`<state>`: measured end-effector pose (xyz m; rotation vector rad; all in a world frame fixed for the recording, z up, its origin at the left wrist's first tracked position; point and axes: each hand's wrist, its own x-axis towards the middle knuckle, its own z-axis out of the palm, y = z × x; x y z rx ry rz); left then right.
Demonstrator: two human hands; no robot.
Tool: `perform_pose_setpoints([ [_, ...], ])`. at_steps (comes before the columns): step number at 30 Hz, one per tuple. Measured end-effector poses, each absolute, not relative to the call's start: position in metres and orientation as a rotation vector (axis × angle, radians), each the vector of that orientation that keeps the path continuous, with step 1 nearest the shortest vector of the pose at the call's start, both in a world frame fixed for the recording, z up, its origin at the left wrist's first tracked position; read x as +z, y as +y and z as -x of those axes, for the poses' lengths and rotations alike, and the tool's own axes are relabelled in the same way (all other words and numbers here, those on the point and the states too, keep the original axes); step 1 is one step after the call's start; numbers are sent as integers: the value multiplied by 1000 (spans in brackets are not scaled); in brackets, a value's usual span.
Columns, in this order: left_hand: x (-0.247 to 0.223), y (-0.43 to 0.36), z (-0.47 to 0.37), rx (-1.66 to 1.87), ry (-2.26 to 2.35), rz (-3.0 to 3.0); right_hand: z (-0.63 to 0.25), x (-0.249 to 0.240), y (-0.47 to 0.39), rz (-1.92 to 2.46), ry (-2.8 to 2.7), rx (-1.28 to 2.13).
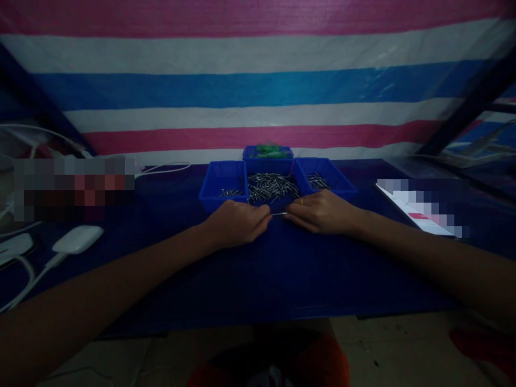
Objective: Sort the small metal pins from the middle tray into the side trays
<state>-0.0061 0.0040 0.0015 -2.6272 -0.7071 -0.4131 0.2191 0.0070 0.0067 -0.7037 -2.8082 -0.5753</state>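
Both fists are low over the dark blue table, facing each other with a small gap between. My left hand is closed, its thumb and fingers pinching one end of a thin silvery metal pin. At the other end, my right hand, with a ring on one finger, pinches the same pin. Just beyond my hands lies a loose pile of similar metal pins. A blue bin on the left holds several small metal pieces. More metal pins lie in the right blue bin.
Behind the pile stands another blue bin with green items. A white charger with cables lies at the left. White printed paper rests at the right. The table's front edge runs nearest me; a striped sheet hangs behind.
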Motion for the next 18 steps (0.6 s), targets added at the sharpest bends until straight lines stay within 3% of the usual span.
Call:
perform_pose_setpoints([
  [18, 0, 6, 8, -448, -667, 2681, -219, 6, 7, 693, -2822, -524],
])
